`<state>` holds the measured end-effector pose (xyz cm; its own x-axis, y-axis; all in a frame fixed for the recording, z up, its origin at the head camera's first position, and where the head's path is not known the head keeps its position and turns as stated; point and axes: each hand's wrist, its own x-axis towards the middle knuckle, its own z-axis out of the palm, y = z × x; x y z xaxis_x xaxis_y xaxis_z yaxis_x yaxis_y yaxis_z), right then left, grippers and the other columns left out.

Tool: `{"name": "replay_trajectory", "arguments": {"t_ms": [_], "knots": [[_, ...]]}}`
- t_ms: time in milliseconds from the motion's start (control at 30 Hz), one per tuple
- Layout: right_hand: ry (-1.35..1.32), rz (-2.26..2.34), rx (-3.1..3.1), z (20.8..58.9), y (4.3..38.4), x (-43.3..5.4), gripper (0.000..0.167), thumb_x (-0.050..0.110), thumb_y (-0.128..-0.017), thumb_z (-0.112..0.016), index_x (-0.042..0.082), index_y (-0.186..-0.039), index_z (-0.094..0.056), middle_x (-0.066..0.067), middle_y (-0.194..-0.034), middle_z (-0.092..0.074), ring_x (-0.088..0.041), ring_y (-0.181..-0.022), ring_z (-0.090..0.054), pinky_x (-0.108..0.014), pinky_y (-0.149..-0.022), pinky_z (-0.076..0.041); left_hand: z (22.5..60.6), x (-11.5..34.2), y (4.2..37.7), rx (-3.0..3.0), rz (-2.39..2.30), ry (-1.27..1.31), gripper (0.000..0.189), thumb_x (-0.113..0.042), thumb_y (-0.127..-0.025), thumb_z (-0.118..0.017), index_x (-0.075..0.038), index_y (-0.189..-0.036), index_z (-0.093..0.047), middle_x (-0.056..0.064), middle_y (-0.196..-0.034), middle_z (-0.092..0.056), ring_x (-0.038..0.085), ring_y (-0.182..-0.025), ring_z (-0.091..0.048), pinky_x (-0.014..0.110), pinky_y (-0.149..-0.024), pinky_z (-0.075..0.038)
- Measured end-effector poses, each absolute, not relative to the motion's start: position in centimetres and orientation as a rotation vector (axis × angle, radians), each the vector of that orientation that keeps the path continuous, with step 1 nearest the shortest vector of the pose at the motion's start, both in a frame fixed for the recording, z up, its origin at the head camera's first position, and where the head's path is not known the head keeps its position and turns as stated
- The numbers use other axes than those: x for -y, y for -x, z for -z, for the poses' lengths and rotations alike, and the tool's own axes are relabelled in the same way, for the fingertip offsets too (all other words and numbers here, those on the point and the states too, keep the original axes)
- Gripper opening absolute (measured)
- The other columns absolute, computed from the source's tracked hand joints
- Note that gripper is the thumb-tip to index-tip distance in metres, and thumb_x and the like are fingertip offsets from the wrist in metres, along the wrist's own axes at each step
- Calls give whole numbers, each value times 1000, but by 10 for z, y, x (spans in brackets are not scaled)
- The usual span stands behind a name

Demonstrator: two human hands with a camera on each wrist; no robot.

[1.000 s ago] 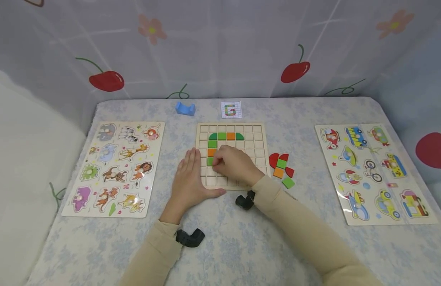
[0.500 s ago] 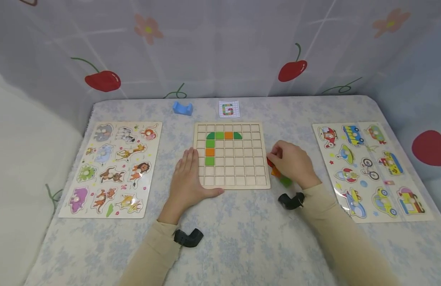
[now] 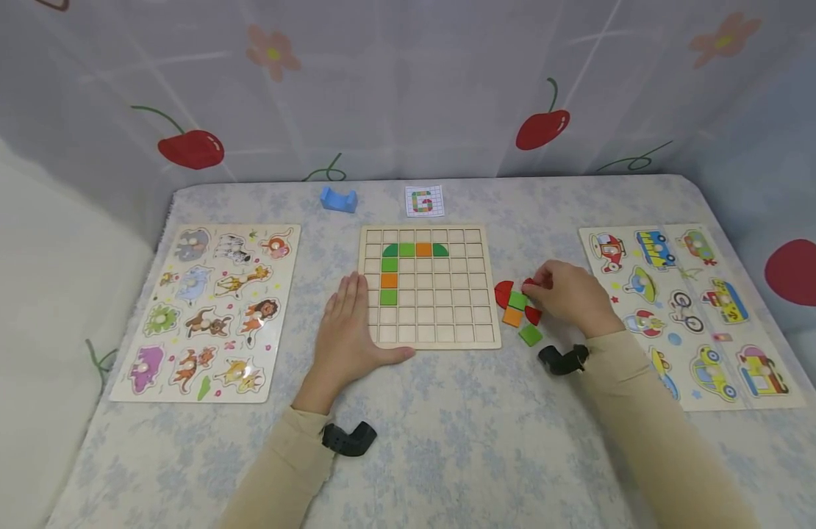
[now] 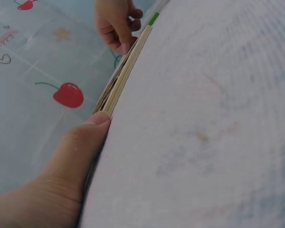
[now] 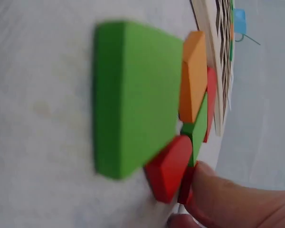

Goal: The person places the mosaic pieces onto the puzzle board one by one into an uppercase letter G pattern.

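A square wooden grid board (image 3: pixel 441 316) lies in the middle of the table in the head view. Green and orange pieces fill some cells in its upper left. My left hand (image 3: pixel 345 327) lies flat along the board's left side, fingers straight, thumb at the front edge; in the left wrist view the thumb (image 4: pixel 73 156) touches that edge. Right of the board, my right hand (image 3: pixel 573 297) pinches a red quarter-circle piece (image 5: pixel 186 183) at the loose pile. Beside it lie a green square (image 3: pixel 517 300), an orange square (image 3: pixel 512 316), a red rounded piece (image 3: pixel 532 314) and a nearer green square (image 5: pixel 137 99).
An animal peg puzzle (image 3: pixel 206 312) lies at left, and a vehicle puzzle (image 3: pixel 695 316) at right under the right forearm's edge. Behind the board are a pattern card (image 3: pixel 424 201) and a blue holder (image 3: pixel 338 200). A printed curtain (image 3: pixel 395 88) hangs behind the table.
My right hand has left the board's left columns and moved right to the loose pieces, shifting to the pile's far right side. My left hand stays at the board's edge.
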<state>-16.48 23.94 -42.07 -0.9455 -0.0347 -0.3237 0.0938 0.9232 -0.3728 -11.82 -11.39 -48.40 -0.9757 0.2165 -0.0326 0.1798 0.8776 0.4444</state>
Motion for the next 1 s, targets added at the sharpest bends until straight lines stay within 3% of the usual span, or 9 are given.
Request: {"name": "replay_trajectory", "arguments": {"t_ms": [233, 433, 600, 1000], "knots": [[42, 598, -2733, 417, 168, -241, 31, 31, -95, -67, 6, -113, -62, -15, -101, -62, -28, -84, -56, -37, -68, -47, 484, 114, 118, -2964, -683, -305, 144, -86, -60, -67, -5, -160, -3, 12, -168, -2, 25, -157, 2, 47, -127, -11], [75, 673, -2741, 418, 169, -240, 25, 22, -94, -67, 5, -111, -59, -15, -103, -61, -27, -83, -55, -35, -67, -47, 484, 114, 118, -2964, -676, -308, 144, -88, -60, -66, -6, -160, -3, 11, -169, -1, 25, -157, 3, 47, -127, -11], [42, 807, -2765, 415, 170, -229, 21, 23, -95, -66, 9, -108, -58, -12, -104, -62, -27, -81, -53, -32, -63, -44, 484, 114, 118, -2957, -673, -300, 144, -88, -60, -66, -6, -160, -3, 10, -169, 0, 24, -157, 4, 47, -127, -10], [279, 1107, -2566, 418, 164, -116, 15, 23, -90, -74, 16, -99, -64, -2, -93, -65, -21, -82, -56, -30, -68, -47, 482, 116, 119, -2929, -697, -299, 147, -86, -58, -70, -5, -160, -2, 11, -169, 1, 24, -157, 4, 47, -127, -8]]}}
